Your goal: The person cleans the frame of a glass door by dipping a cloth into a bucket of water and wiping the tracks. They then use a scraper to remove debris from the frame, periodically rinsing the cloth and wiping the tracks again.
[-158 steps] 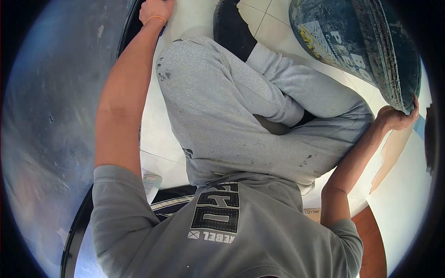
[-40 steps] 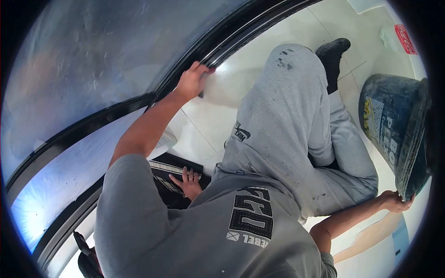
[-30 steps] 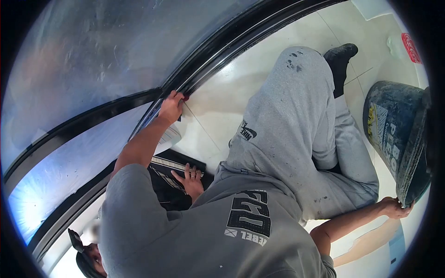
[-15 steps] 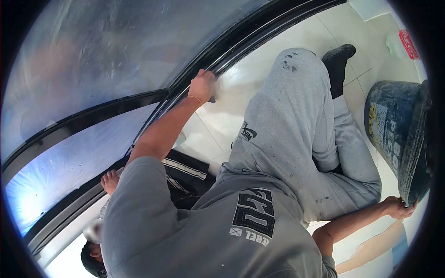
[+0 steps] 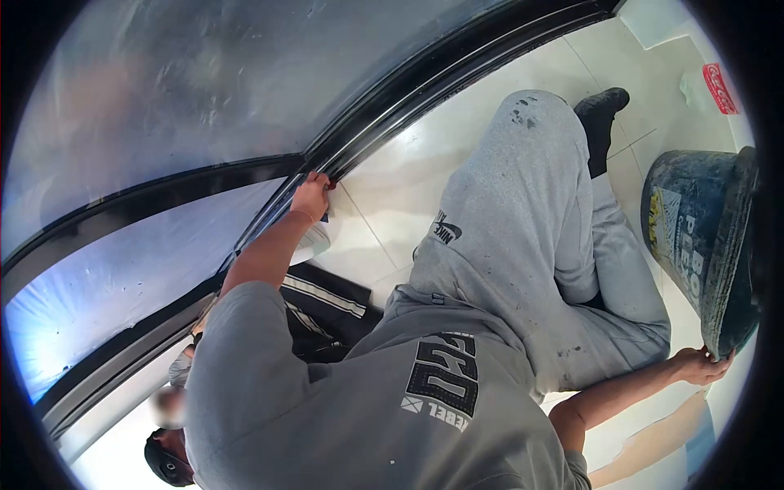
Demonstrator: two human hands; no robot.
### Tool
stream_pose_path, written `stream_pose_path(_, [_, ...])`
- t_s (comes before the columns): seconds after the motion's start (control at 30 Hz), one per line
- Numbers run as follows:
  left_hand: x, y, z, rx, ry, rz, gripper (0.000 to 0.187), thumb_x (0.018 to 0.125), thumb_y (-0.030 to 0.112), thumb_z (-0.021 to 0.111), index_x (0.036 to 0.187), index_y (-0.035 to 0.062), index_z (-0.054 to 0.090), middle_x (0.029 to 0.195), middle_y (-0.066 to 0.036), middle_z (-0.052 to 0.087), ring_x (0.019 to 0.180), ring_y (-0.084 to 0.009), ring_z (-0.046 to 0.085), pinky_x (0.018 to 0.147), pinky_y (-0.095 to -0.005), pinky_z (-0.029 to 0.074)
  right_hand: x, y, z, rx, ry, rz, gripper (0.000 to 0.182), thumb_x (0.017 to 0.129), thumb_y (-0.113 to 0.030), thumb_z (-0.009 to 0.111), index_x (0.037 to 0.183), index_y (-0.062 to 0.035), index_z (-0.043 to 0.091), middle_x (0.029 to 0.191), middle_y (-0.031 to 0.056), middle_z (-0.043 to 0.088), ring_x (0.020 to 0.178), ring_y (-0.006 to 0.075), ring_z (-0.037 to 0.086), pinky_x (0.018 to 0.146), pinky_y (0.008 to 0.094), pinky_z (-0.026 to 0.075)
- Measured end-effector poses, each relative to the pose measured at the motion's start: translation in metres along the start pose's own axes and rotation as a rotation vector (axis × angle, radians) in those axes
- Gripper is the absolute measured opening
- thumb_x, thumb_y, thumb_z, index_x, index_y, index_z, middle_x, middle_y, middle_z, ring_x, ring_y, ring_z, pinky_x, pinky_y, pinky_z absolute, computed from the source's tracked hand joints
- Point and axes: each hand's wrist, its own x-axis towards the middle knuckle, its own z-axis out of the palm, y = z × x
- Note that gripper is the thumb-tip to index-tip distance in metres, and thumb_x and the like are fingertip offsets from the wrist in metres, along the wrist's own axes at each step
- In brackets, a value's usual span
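Note:
My left hand (image 5: 310, 197) is closed against the black door or window frame (image 5: 359, 139), near the corner where a crossbar joins it. Something small and dark, partly reddish, pokes out from under the fingers; its kind is hidden. At the right, my right hand (image 5: 704, 367) grips the rim of a dirty dark bucket (image 5: 690, 229), which is tipped on its side with a label on its wall. Film-like, smeared panes (image 5: 220, 98) fill the frame.
A co-worker's cap (image 5: 167, 459) and striped dark trousers (image 5: 327, 292) show at lower left. A whitish container (image 5: 313, 245) stands behind my left forearm. My bent legs (image 5: 523, 212) rest on the tiled floor (image 5: 367, 224). A red-labelled bottle (image 5: 719, 88) lies at upper right.
My left hand has slid down and left along the frame. The co-worker's hand has moved lower beside the frame. My right hand keeps its grip on the bucket.

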Motion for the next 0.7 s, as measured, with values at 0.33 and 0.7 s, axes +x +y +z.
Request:
stream_pose_path(0.33, [0.048,0.041,-0.042,0.389,-0.414,-0.188,0.026,0.088,0.021,0.062,0.108,0.0057,0.070,0.112,-0.022,0.066,0.100,-0.0381,0.066,0.088,-0.0457,0.053,-0.009,-0.012,0.000,0.027,-0.067,0.017,0.040,0.099,-0.029,0.046,0.117,0.0028,0.062,0.118,0.0154,0.062,0.101,0.0263,0.063,0.081,0.0329,0.053])
stream_pose_path(0.7, [0.046,0.465,-0.278,-0.942,0.257,0.897,0.031,0.081,0.004,0.074,0.109,-0.0006,0.060,0.102,-0.004,0.063,0.093,-0.0113,0.057,0.086,-0.0259,0.047,-0.011,-0.023,-0.002,-0.132,-0.025,-0.036,0.022,0.095,-0.016,0.055,0.113,-0.0078,0.066,0.117,0.0071,0.053,0.094,0.0125,0.049,0.081,0.0269,0.041])
